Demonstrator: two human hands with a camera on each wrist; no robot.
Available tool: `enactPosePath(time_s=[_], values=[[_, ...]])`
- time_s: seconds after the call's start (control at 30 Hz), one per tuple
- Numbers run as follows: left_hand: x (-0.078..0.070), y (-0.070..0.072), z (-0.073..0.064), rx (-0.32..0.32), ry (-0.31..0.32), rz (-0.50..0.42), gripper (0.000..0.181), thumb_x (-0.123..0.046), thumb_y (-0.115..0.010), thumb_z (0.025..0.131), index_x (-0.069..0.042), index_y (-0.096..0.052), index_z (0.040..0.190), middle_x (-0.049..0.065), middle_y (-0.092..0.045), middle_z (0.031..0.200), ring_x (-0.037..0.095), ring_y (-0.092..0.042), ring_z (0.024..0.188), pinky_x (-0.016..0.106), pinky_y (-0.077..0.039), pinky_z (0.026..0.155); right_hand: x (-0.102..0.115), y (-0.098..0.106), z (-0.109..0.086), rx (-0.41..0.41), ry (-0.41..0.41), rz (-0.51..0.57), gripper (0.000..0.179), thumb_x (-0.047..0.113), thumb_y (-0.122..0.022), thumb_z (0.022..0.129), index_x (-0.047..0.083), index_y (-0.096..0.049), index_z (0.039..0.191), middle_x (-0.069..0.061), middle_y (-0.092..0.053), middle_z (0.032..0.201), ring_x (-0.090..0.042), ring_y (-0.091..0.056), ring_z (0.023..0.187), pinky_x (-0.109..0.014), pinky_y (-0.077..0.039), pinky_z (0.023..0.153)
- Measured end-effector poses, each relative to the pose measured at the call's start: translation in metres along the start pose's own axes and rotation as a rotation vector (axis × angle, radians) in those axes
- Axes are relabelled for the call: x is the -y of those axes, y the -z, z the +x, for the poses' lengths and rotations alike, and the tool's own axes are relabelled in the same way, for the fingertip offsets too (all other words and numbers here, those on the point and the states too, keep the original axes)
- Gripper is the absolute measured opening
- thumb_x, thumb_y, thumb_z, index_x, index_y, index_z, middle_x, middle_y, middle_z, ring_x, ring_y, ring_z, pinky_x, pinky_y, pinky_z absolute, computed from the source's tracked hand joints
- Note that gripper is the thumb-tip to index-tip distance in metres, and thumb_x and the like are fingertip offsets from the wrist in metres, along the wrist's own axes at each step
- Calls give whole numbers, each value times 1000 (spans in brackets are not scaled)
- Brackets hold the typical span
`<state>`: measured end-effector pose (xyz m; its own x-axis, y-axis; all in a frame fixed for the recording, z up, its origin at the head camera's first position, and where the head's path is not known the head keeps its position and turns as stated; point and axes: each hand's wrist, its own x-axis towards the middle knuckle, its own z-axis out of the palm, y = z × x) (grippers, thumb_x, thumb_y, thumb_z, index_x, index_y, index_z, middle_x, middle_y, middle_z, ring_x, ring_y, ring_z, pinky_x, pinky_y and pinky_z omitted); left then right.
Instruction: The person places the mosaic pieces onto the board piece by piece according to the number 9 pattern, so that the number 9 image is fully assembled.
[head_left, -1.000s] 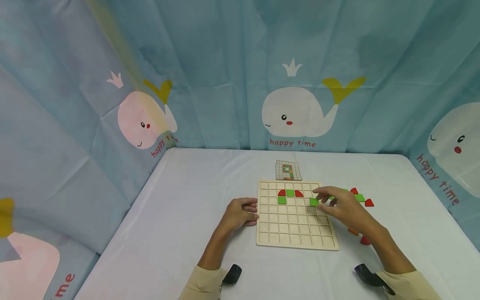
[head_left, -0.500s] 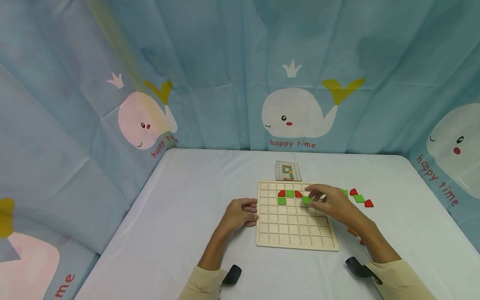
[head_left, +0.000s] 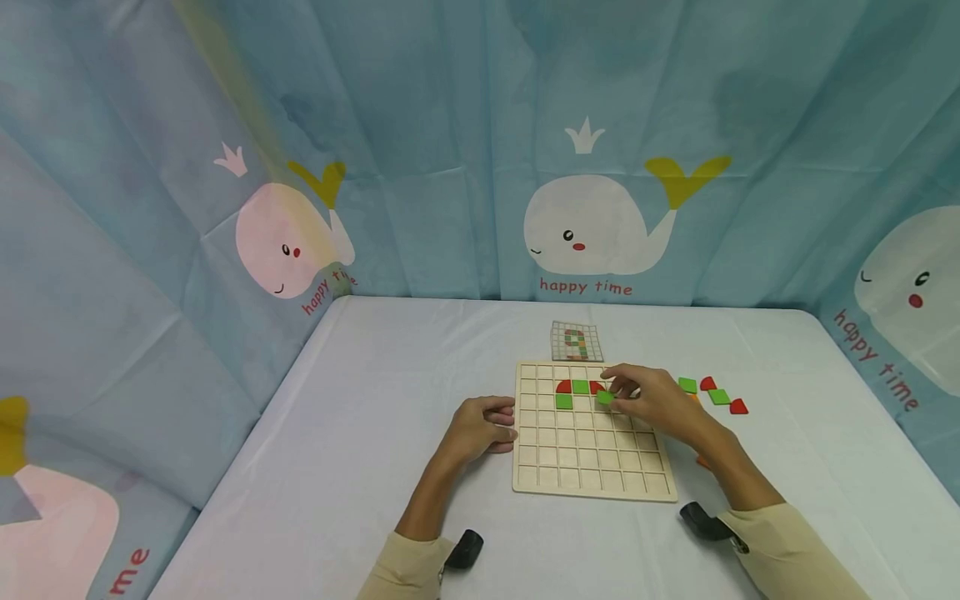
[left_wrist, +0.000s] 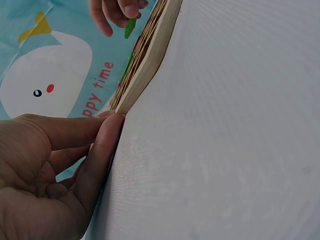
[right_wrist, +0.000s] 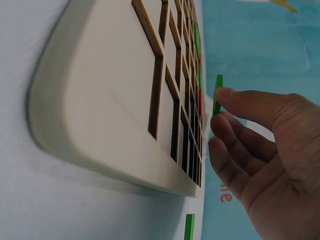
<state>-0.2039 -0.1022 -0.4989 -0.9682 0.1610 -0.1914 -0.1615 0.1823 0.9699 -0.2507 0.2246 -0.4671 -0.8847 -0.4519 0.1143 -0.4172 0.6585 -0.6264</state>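
Note:
My left hand point(head_left: 474, 429) pinches the left edge of a wooden grid board point(head_left: 592, 458) between thumb and fingers; the left wrist view shows the fingertips at its rim. Over the board's upper part, my right hand point(head_left: 663, 404) holds a green square tile point(head_left: 604, 399) by its edge, close below a red quarter-round tile point(head_left: 596, 387). That tile is partly covered by the held one. In the grid lie another red quarter-round tile point(head_left: 563, 387), a green square point(head_left: 581, 387) and a second green square point(head_left: 564, 402). The right wrist view shows the held tile raised above the cells.
A small pattern card point(head_left: 577, 342) lies just beyond the board's far edge. Loose tiles are scattered to the right, among them a green square point(head_left: 718, 397) and a red quarter-round point(head_left: 738, 407); my right arm hides some. A whale-print curtain point(head_left: 435, 167) stands behind the table.
My right hand has moved left across the board, bringing the green tile from the right columns to below the right-hand red tile. My left hand has stayed at the board's edge.

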Motion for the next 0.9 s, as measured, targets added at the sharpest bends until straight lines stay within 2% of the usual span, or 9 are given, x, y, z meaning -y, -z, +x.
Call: enactPosePath(time_s=[0.3,0.6,0.9], values=[[-1,1,-1,1,2,-2,58,11,-79,86,1,-65,141,18,-67,120,20,-74,94,33,-69,76,0,-3,6,70,-17,6,43,7,-82,93,3,-67,133,-5,-72,104,-19,-69,95,-39,-62,83],[1,-1,1,1,-7,6,57,12,-78,85,3,-65,140,16,-68,116,19,-74,92,32,-69,75,1,-5,9,82,-13,-2,40,6,-82,92,3,-70,129,-5,-72,104,-18,-68,94,-38,-62,82],[-1,-1,-1,-7,-2,1,57,13,-78,85,2,-66,140,17,-68,118,19,-73,93,32,-69,75,0,-7,8,84,-43,-9,39,5,-82,92,4,-69,130,-4,-71,106,-19,-67,97,-41,-62,84]])
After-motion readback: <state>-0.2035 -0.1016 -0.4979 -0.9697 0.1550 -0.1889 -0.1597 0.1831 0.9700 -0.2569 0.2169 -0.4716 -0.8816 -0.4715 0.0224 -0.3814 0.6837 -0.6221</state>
